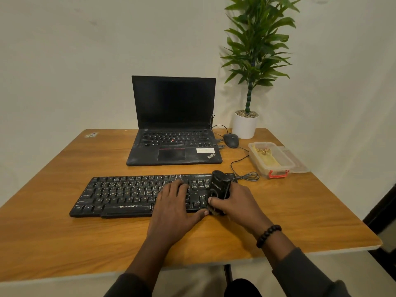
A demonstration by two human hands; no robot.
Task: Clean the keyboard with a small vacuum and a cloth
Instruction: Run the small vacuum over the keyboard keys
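Observation:
A dusty black keyboard (120,195) lies across the middle of the wooden table (53,236). My left hand (173,209) rests flat on its right-of-centre keys, fingers straight. My right hand (233,202) grips a small black vacuum (219,186) standing on the keyboard's right end, over the number pad. The vacuum's mouth is hidden under my fingers. A yellow cloth (266,156) lies in a clear plastic box (285,161) at the right.
An open black laptop (174,125) stands behind the keyboard. A black mouse (231,139) and its cable lie to its right, beside a potted plant (245,125). The box's lid (300,162) sits next to the box near the table's right edge.

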